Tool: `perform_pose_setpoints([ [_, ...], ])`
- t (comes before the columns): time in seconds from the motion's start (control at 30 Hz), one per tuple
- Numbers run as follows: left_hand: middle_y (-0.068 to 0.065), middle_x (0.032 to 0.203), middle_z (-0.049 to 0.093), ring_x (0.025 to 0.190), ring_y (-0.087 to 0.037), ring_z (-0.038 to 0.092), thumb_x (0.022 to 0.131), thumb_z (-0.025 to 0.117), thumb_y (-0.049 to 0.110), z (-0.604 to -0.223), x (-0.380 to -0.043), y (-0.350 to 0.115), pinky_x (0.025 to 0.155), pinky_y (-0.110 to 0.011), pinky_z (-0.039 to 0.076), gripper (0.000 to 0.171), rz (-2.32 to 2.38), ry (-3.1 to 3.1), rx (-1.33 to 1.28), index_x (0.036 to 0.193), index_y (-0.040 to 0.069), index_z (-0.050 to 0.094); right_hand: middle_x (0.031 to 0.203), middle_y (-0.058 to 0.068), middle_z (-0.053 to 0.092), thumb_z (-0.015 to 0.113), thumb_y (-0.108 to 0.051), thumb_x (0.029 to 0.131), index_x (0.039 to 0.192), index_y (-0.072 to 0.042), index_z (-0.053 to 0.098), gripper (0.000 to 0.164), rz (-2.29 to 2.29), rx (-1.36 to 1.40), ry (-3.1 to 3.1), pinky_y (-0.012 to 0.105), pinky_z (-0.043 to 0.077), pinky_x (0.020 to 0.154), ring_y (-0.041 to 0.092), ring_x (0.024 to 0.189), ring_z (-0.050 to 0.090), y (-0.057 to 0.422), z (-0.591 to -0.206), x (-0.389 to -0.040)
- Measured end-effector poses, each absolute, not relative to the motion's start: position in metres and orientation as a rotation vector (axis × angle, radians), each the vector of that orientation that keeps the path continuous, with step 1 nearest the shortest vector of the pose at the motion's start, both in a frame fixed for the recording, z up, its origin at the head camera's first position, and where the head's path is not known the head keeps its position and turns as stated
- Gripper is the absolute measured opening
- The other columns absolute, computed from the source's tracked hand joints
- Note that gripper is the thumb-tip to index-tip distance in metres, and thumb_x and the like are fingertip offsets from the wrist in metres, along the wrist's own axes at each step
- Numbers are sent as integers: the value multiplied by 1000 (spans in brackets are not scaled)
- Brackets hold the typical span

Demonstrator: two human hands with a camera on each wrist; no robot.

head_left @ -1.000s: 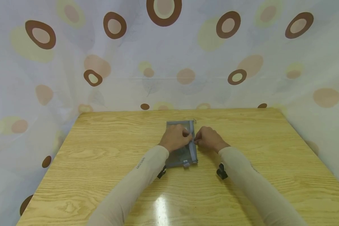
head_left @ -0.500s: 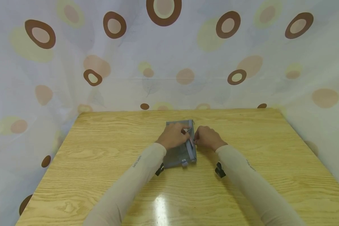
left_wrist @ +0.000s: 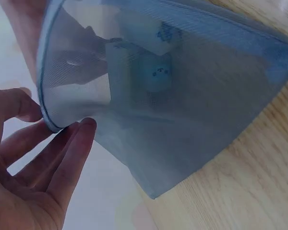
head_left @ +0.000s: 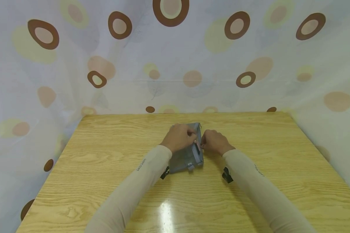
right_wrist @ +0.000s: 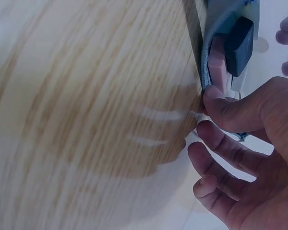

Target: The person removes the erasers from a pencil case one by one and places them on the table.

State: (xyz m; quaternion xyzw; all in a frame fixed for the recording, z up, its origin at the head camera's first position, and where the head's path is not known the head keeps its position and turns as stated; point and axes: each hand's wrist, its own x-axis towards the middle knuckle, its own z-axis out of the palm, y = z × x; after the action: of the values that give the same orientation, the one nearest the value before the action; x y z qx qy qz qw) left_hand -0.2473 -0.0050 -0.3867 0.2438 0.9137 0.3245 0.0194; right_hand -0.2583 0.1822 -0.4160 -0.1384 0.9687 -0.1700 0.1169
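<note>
A grey-blue mesh zipper pouch [head_left: 182,161] lies near the middle of the table, its mouth spread apart on the right side. My left hand [head_left: 179,137] pinches one edge of the mouth between thumb and fingers. At the opposite edge, my right hand [head_left: 215,141] pinches the rim with thumb and index finger. Through the mesh in the left wrist view, pale blocks [left_wrist: 156,72] with small blue prints show inside. The right wrist view looks into the mouth, where a black block [right_wrist: 240,47] sits beside a pink block [right_wrist: 217,64].
The wood-grain table [head_left: 105,174] runs back to a white curtain [head_left: 175,94] with brown and yellow spots, which also hangs at both sides. A small fabric tab [head_left: 191,167] sticks out from the pouch's near edge. Dark wrist straps [head_left: 227,175] show under the sleeves.
The pouch's mouth has gone from nearly flat to parted, with a dark thing now visible in the gap. My left hand has drawn slightly left and up; the right has hardly moved.
</note>
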Motion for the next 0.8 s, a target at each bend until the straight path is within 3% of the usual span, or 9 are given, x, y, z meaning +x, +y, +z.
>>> perform_pose_setpoints([
  [0.1,4,77,72,53,-6,51,96,65,21,-387,-247,-5,49,-19,41,20,1044,2883,720,92,14,83,81,0,74,75,-9,91,82,-10,81,11,-499,-387,2833,41,58,66,17,69,62,182,-416,-258],
  [0.23,-1,97,78,66,-6,65,95,69,20,-385,-245,-5,59,-20,53,17,1053,2913,665,99,12,83,80,-1,73,74,-9,91,81,-11,81,12,-501,-373,2824,40,57,64,17,67,60,182,-415,-257],
  [0.33,-5,101,77,72,-11,70,93,70,17,-381,-245,-7,64,-24,57,18,1026,2923,632,104,8,81,75,-3,71,74,-10,91,78,-12,80,15,-498,-376,2826,36,52,60,16,64,54,181,-414,-257],
  [0.57,-5,107,74,81,-14,67,92,67,12,-368,-247,-17,70,-27,57,21,899,2886,671,109,6,77,79,-2,72,76,-10,90,82,-10,80,9,-496,-358,2827,38,53,62,17,66,56,181,-415,-258],
  [0.8,-4,105,71,72,-15,63,97,63,11,-356,-246,-30,64,-28,54,18,834,2794,732,111,8,74,83,0,72,76,-11,89,87,-9,80,5,-489,-349,2835,40,54,65,18,69,57,181,-415,-259],
])
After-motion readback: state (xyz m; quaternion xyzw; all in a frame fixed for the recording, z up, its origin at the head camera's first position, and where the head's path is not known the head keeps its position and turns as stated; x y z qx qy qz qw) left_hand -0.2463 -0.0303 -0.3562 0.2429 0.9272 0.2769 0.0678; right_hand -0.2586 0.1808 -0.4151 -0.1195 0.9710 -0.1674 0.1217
